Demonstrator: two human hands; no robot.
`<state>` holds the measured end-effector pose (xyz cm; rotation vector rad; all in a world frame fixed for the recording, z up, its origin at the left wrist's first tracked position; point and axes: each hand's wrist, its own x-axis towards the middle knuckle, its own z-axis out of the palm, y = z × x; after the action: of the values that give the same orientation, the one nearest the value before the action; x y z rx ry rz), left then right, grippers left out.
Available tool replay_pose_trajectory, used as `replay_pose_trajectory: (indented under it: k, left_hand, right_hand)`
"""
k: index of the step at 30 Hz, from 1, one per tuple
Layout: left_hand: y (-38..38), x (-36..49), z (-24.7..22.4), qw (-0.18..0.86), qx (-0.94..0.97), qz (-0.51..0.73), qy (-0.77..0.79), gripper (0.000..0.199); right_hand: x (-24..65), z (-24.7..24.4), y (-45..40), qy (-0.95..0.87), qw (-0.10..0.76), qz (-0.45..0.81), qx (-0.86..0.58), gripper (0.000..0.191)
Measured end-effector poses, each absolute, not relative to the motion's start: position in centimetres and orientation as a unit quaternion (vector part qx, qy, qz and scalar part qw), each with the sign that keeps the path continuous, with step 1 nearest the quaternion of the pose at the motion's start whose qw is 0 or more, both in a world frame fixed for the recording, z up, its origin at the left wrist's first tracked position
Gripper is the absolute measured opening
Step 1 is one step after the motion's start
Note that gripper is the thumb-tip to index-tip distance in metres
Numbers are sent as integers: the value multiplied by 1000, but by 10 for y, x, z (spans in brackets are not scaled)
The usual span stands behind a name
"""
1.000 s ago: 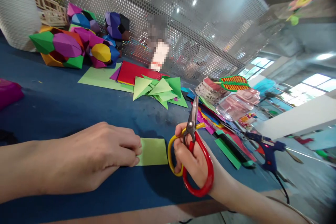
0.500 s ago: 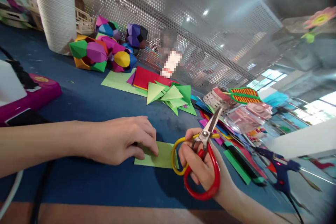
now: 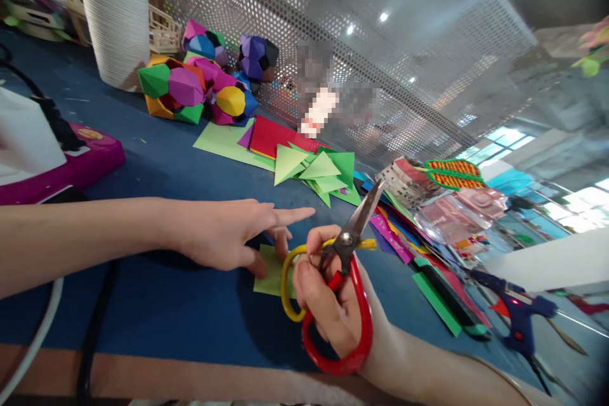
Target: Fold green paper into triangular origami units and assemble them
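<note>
Scissors with one yellow and one red handle loop rest in my right hand, its fingers curled around them and the closed blades pointing up and away. My left hand reaches in from the left with the index finger stretched out and the other fingers apart. Its thumb and a lower finger come down at a light green paper strip lying on the blue table. The right part of that strip is hidden behind my right hand and the yellow loop.
Folded light green paper triangles lie beyond my hands, beside red paper. Several colourful folded paper shapes stand behind, near a tall white stack. A glue gun is at the right; a purple device sits left.
My right hand has moved left with the scissors, covering more of the strip. My left index finger has straightened out to the right. The camera view has shifted slightly.
</note>
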<state>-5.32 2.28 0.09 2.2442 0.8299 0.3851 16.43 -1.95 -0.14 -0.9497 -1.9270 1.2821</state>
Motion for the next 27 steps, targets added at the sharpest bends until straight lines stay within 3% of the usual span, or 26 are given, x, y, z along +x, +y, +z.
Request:
replay_pose_trajectory:
  k: [6,13,21,27]
  left_hand:
    - [25,-57,0,341,879,184,280,75]
    - [26,-59,-5,328,882,199,273,70]
    - [26,-56,-5,371,869,164,283,85]
    - [28,-54,-5,378,866,169,281,84]
  right_hand:
    - [142,1,-21,-741,275,492,-366,9]
    - [131,1,-19,-741,287,486,-363,11]
    - [172,0,-19,-697,316,466,-444,23]
    - [165,5,-23,-721,314,434,-438,14]
